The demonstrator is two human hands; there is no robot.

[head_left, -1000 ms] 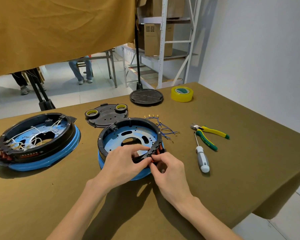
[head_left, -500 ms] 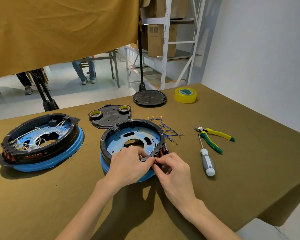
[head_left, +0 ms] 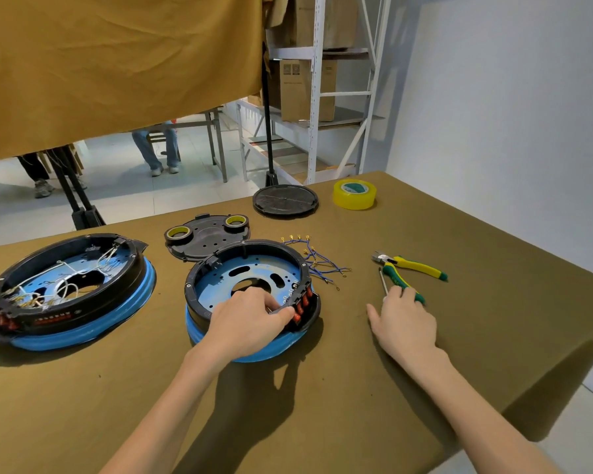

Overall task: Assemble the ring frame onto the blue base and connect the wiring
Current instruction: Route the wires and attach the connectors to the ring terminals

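Olive table [head_left: 459, 336], left hand [head_left: 245, 325] fingers curled gripping black ring frame [head_left: 199, 289] on blue base [head_left: 278, 345], right hand [head_left: 404, 323] fingers loosely spread over screwdriver [head_left: 383, 282].

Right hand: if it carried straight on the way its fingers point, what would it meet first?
The right hand points away and slightly right; its fingertips already seem to cover the screwdriver handle. Just beyond lie the green-and-yellow pliers. Whether it touches the handle is unclear.
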